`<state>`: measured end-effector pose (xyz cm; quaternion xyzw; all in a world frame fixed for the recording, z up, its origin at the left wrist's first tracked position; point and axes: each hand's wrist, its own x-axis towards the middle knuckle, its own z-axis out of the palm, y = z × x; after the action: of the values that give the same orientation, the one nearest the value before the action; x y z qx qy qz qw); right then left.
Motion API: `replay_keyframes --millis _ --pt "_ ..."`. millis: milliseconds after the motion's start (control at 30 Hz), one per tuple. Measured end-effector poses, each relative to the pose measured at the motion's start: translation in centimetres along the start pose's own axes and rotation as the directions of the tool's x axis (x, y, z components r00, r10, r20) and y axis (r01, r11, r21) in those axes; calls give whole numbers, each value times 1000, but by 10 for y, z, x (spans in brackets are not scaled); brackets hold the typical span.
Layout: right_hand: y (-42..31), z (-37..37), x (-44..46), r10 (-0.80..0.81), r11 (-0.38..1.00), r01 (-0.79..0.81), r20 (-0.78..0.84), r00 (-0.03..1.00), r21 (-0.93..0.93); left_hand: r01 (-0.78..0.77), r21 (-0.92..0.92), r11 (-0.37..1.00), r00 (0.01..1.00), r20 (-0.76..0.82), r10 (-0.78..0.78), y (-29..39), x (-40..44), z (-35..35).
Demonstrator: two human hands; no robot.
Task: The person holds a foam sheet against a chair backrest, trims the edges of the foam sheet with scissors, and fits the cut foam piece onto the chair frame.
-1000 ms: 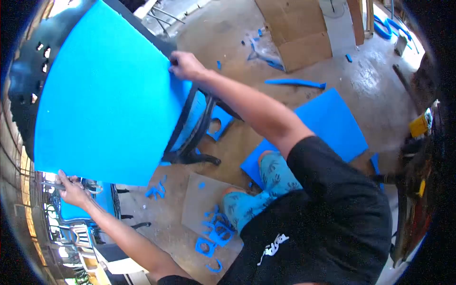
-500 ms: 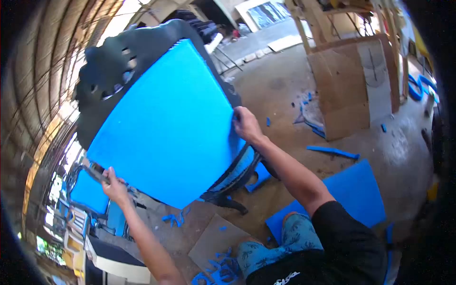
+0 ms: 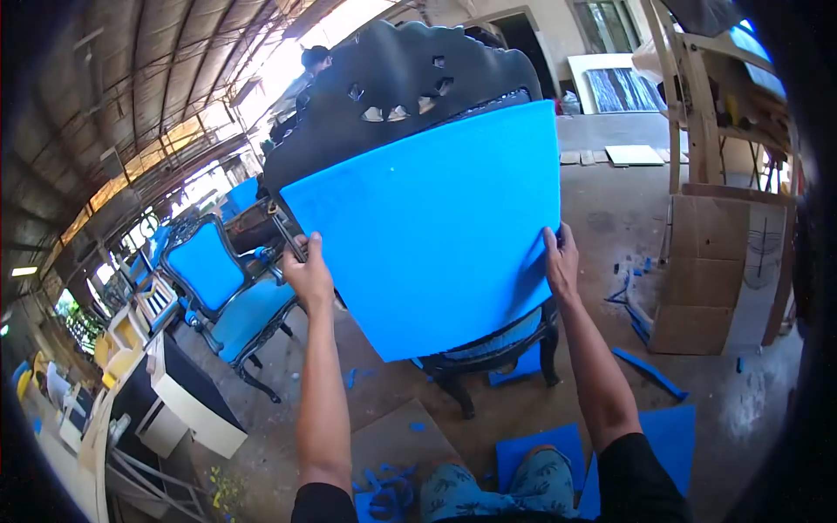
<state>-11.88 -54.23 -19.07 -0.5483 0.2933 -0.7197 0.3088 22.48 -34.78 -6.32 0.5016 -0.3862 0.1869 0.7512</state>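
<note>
1. So the blue sheet (image 3: 427,231) is right between your hands, up in front of the dark carved chair back (image 3: 392,83). Its top edge slopes up to the right, so it's sitting tilted.

2. Your left hand (image 3: 309,277) is pinching the left edge, with your thumb lapping onto the near face. You've got a slim dark tool (image 3: 286,234) in that same hand too, poking up and out past the edge. Can't tell what it is, tbh.

3. Your right hand (image 3: 562,266) has the right edge, lower part, thumb on the near side and fingers going round behind. Most of the sheet's face is above and between your two grips, and one bottom corner dips lower than both hands.

4. Can't tell if the sheet actually touches the chair back. Its lower edge covers part of the seat (image 3: 501,343).

5. Around you: another blue-covered chair (image 3: 207,266) off to the left, blue scraps (image 3: 384,492) by your legs, and a blue strip (image 3: 649,373) near the cardboard (image 3: 702,275) on the right.
</note>
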Motion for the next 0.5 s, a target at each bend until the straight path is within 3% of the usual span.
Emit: replay_keyframes --millis 100,133,167,367,433,500 --pt "-12 2 1 -43 997 42 -22 999 -59 -81 53 995 996 -28 83 9 -7 7" --pt "-8 2 4 -90 990 86 -36 995 -114 -86 -16 996 995 -43 85 1 -6 8" --pt "3 4 11 -79 992 73 -58 995 -105 -129 83 988 990 -48 133 -1 -5 6" --pt "17 9 32 -101 993 94 -94 990 -77 -62 4 998 997 45 62 -24 -2 -4" --pt "17 7 36 -129 990 120 -120 984 -80 62 -119 991 994 98 -50 -18 -4 -4" --pt "16 7 38 -161 985 153 -118 980 -75 68 -119 991 990 128 -52 -15 -9 1"
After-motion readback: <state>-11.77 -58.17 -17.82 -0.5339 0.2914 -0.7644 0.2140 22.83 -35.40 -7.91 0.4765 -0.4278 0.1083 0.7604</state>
